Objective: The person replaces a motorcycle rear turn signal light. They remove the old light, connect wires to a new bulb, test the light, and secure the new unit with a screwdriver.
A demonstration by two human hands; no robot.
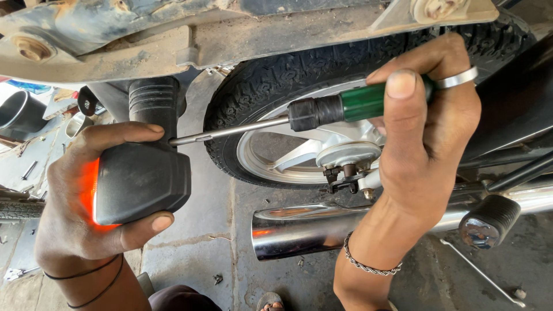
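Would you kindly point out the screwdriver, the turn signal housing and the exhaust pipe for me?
screwdriver (368,102), head view, on its green handle.
turn signal housing (144,181), head view, on its black back shell.
exhaust pipe (299,227), head view, on the chrome end section.

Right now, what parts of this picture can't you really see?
All in the head view:
- Screwdriver tip: hidden where it enters the indicator housing.
- Indicator lens: covered by the left hand; only an orange glow shows.
- Screwdriver handle end: buried in the right hand.
- Wheel top: cut off by the mudguard.
- Exhaust: partly behind the right forearm.
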